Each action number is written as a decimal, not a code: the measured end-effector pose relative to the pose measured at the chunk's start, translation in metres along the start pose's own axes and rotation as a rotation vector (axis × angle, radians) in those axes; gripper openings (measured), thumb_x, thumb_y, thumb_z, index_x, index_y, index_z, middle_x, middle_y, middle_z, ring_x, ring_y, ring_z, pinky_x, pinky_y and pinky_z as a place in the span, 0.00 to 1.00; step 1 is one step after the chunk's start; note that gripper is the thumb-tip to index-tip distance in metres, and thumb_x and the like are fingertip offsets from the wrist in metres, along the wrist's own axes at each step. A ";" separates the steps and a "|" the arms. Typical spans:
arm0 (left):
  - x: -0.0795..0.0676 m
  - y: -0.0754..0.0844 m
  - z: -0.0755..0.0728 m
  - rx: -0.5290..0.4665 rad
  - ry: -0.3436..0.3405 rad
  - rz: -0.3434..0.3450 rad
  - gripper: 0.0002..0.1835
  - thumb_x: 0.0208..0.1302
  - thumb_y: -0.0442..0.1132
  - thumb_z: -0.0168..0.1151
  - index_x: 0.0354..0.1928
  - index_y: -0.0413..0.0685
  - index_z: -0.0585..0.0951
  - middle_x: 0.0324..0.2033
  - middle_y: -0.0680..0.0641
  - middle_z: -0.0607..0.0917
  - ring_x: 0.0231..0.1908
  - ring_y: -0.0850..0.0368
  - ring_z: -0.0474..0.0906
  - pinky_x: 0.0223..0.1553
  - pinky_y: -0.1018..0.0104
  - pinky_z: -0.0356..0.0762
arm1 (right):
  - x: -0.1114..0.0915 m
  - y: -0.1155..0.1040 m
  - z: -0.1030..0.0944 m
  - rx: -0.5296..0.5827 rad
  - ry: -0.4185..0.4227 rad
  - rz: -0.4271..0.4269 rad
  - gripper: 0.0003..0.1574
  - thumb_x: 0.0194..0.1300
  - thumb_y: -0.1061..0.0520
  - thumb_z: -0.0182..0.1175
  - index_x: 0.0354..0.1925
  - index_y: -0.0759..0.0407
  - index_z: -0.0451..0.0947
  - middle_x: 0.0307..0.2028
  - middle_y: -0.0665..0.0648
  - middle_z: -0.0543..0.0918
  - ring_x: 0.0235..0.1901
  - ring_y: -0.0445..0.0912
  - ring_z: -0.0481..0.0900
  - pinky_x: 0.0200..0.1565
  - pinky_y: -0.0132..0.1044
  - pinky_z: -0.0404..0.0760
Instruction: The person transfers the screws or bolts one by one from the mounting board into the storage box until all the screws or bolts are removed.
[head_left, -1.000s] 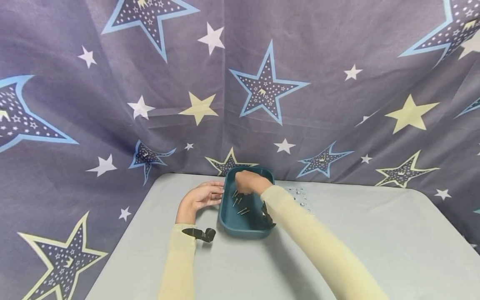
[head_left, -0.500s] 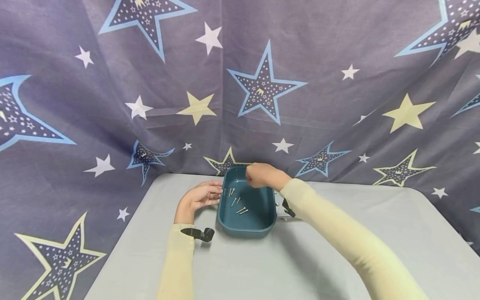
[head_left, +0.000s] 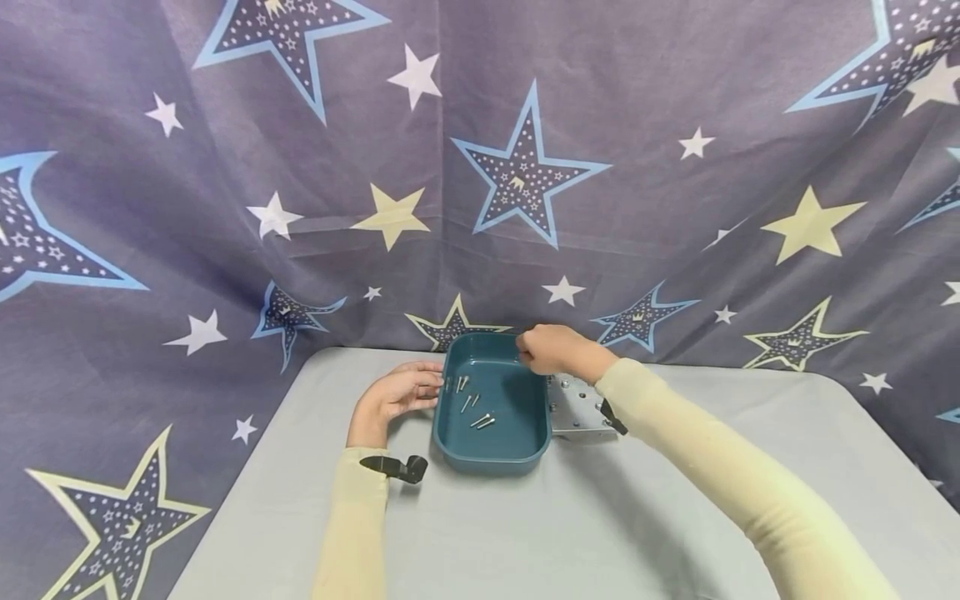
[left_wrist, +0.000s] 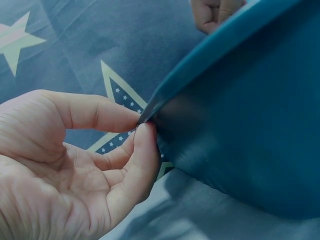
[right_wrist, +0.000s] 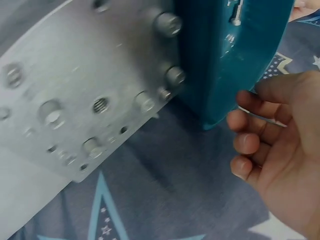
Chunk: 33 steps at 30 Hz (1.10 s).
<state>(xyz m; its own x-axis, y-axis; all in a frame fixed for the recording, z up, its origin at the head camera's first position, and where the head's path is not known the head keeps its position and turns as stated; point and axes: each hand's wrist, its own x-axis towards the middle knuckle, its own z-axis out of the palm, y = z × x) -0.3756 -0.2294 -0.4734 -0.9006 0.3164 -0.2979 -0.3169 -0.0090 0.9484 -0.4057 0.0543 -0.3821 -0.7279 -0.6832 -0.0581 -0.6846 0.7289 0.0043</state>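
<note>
A teal rectangular tray (head_left: pixel 491 463) stands against the cloth backdrop, with several small silver screws (head_left: pixel 486 423) lying in its left half. My left hand (head_left: pixel 403 390) pinches its left rim between thumb and index finger, plainest in the left wrist view. Over the far right corner hovers my right hand (head_left: pixel 558 350), fingers curled, with thumb and index finger together close to the rim. A thin pale sliver (right_wrist: pixel 265 116) shows between these fingers; what it is remains unclear. Touching or nearly touching the tray's right side is a silver metal plate (right_wrist: pixel 75 75) with protruding bolts and holes.
The pale grey table (head_left: pixel 465 533) extends forward and to both sides. A star-patterned cloth (head_left: pixel 637 150) hangs directly behind tray and plate. Black wrist straps (head_left: pixel 397 467) sit over the cream sleeves (head_left: pixel 352 533).
My right hand has risen from inside the tray and moved right to its far right corner, uncovering the screws and part of the metal plate. My left hand stays on the rim.
</note>
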 end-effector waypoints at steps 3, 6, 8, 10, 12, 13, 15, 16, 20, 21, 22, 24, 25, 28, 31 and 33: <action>0.000 0.000 0.000 0.003 0.000 0.002 0.26 0.71 0.28 0.51 0.69 0.29 0.63 0.31 0.55 0.82 0.32 0.65 0.80 0.38 0.71 0.82 | -0.005 0.007 0.003 -0.020 0.016 -0.007 0.18 0.73 0.60 0.53 0.23 0.52 0.70 0.18 0.49 0.66 0.21 0.42 0.64 0.30 0.35 0.67; -0.001 0.000 0.000 0.007 -0.004 0.008 0.27 0.70 0.28 0.51 0.69 0.28 0.62 0.32 0.55 0.82 0.33 0.65 0.80 0.39 0.71 0.82 | -0.011 0.012 0.006 -0.048 0.032 -0.013 0.16 0.73 0.60 0.52 0.25 0.54 0.73 0.18 0.49 0.68 0.21 0.43 0.65 0.29 0.37 0.68; -0.002 0.001 0.000 0.009 -0.003 0.008 0.28 0.71 0.28 0.51 0.70 0.27 0.61 0.32 0.55 0.82 0.33 0.65 0.80 0.39 0.71 0.82 | -0.014 0.016 0.008 -0.066 0.040 -0.014 0.15 0.73 0.60 0.52 0.27 0.54 0.73 0.18 0.49 0.69 0.20 0.43 0.66 0.29 0.37 0.69; -0.003 0.002 0.000 0.017 -0.002 0.010 0.28 0.71 0.28 0.51 0.70 0.27 0.61 0.32 0.55 0.81 0.33 0.66 0.79 0.40 0.71 0.81 | -0.017 0.019 0.011 -0.083 0.047 -0.017 0.14 0.73 0.60 0.52 0.27 0.54 0.73 0.18 0.49 0.69 0.20 0.43 0.65 0.28 0.37 0.68; -0.003 0.002 0.000 0.017 -0.001 0.011 0.27 0.71 0.28 0.51 0.70 0.27 0.61 0.32 0.55 0.81 0.33 0.65 0.79 0.40 0.71 0.81 | -0.020 0.023 0.015 -0.093 0.045 -0.017 0.13 0.73 0.60 0.51 0.28 0.54 0.73 0.18 0.49 0.68 0.20 0.42 0.65 0.28 0.37 0.67; -0.003 0.002 0.000 0.014 0.003 0.008 0.27 0.71 0.28 0.51 0.69 0.27 0.62 0.31 0.55 0.81 0.33 0.65 0.79 0.40 0.71 0.81 | -0.021 0.025 0.017 -0.101 0.044 -0.019 0.12 0.73 0.60 0.52 0.29 0.54 0.73 0.18 0.48 0.68 0.20 0.42 0.64 0.27 0.37 0.67; -0.001 0.001 -0.001 0.011 0.004 0.008 0.26 0.71 0.28 0.51 0.68 0.28 0.63 0.31 0.55 0.81 0.33 0.65 0.79 0.39 0.71 0.81 | -0.023 0.029 0.021 -0.111 0.046 -0.019 0.11 0.72 0.61 0.52 0.30 0.55 0.74 0.18 0.48 0.69 0.20 0.42 0.64 0.27 0.36 0.66; 0.000 0.000 -0.001 0.007 0.004 0.005 0.26 0.71 0.28 0.51 0.68 0.28 0.63 0.31 0.55 0.81 0.33 0.65 0.79 0.39 0.71 0.81 | -0.025 0.030 0.024 -0.114 0.048 -0.020 0.10 0.71 0.61 0.53 0.30 0.55 0.75 0.19 0.48 0.70 0.19 0.42 0.64 0.26 0.36 0.66; 0.002 -0.005 -0.003 0.001 0.000 0.002 0.25 0.71 0.28 0.52 0.68 0.28 0.63 0.30 0.56 0.82 0.32 0.66 0.80 0.39 0.71 0.82 | -0.031 0.034 0.034 -0.131 0.072 -0.045 0.09 0.69 0.61 0.55 0.30 0.55 0.75 0.19 0.49 0.73 0.19 0.41 0.65 0.25 0.37 0.70; 0.003 -0.006 -0.003 -0.001 -0.004 0.003 0.25 0.71 0.28 0.52 0.68 0.28 0.63 0.30 0.56 0.82 0.32 0.66 0.80 0.39 0.71 0.82 | -0.033 0.035 0.037 -0.135 0.077 -0.049 0.09 0.69 0.61 0.55 0.30 0.55 0.75 0.19 0.49 0.73 0.19 0.41 0.65 0.25 0.38 0.71; 0.002 -0.006 -0.004 -0.002 -0.008 0.004 0.25 0.71 0.28 0.51 0.68 0.28 0.63 0.30 0.56 0.82 0.32 0.66 0.80 0.39 0.71 0.82 | -0.033 0.035 0.039 -0.138 0.082 -0.053 0.09 0.68 0.61 0.56 0.29 0.55 0.75 0.19 0.49 0.74 0.19 0.41 0.65 0.26 0.39 0.73; 0.002 -0.006 -0.004 -0.008 -0.013 0.007 0.24 0.71 0.27 0.51 0.67 0.28 0.63 0.30 0.56 0.82 0.31 0.66 0.80 0.38 0.71 0.82 | -0.035 0.036 0.042 -0.141 0.080 -0.048 0.09 0.68 0.61 0.56 0.29 0.55 0.76 0.19 0.48 0.74 0.19 0.42 0.65 0.27 0.40 0.75; 0.002 -0.006 -0.004 -0.010 -0.015 0.009 0.24 0.71 0.27 0.51 0.66 0.28 0.64 0.30 0.56 0.82 0.31 0.66 0.80 0.38 0.71 0.82 | -0.035 0.036 0.042 -0.145 0.082 -0.045 0.09 0.68 0.61 0.56 0.29 0.55 0.76 0.19 0.48 0.74 0.20 0.42 0.66 0.27 0.41 0.76; 0.001 -0.005 -0.004 -0.013 -0.020 0.015 0.24 0.70 0.27 0.51 0.66 0.28 0.64 0.30 0.56 0.83 0.31 0.66 0.80 0.38 0.71 0.82 | -0.036 0.037 0.044 -0.160 0.082 -0.036 0.08 0.69 0.60 0.56 0.31 0.55 0.77 0.19 0.49 0.75 0.20 0.43 0.68 0.31 0.44 0.80; 0.001 -0.003 -0.003 -0.013 -0.021 0.021 0.24 0.70 0.27 0.51 0.66 0.28 0.64 0.30 0.55 0.83 0.31 0.66 0.80 0.38 0.71 0.82 | -0.036 0.038 0.044 -0.198 0.088 -0.049 0.07 0.69 0.59 0.56 0.32 0.55 0.77 0.20 0.50 0.78 0.21 0.44 0.74 0.36 0.46 0.83; 0.001 -0.002 -0.003 -0.013 -0.022 0.023 0.24 0.70 0.27 0.51 0.66 0.27 0.64 0.30 0.55 0.83 0.31 0.66 0.80 0.38 0.71 0.82 | -0.036 0.039 0.044 -0.224 0.087 -0.060 0.06 0.70 0.58 0.56 0.33 0.55 0.77 0.21 0.51 0.80 0.23 0.46 0.78 0.39 0.48 0.84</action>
<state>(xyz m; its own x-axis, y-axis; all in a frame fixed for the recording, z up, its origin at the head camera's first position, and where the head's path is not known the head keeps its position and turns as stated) -0.3763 -0.2318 -0.4759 -0.9008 0.3371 -0.2738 -0.3005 -0.0288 0.9533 -0.4049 0.1090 -0.4236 -0.6794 -0.7335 0.0211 -0.7116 0.6656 0.2250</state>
